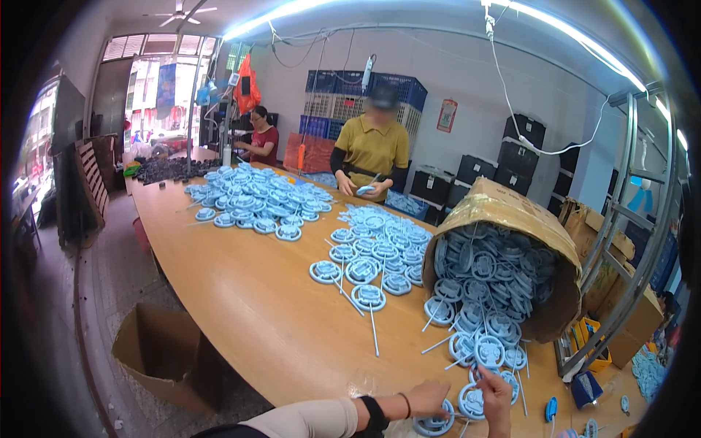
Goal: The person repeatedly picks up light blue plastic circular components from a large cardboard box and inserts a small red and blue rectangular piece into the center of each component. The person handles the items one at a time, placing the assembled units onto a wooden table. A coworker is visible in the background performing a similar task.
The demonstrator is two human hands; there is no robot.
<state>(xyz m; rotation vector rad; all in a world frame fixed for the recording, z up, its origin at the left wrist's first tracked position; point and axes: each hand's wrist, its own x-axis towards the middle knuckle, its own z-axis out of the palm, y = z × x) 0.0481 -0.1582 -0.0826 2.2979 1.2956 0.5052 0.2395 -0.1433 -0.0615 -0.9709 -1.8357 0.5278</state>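
Left grip [428, 399]: over a light-blue round plastic piece [431, 425]
Right grip [496, 398]: beside another piece [471, 403]
Both grips: whether pinching, cannot tell
Brown cardboard carton [511, 206]: beyond right grip

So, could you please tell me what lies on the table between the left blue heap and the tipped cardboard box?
The head view shows a second, looser group of light-blue round pieces, some with thin sticks, lying on the tabletop there.

Ceiling fan [179, 12], stacked crates [342, 104]
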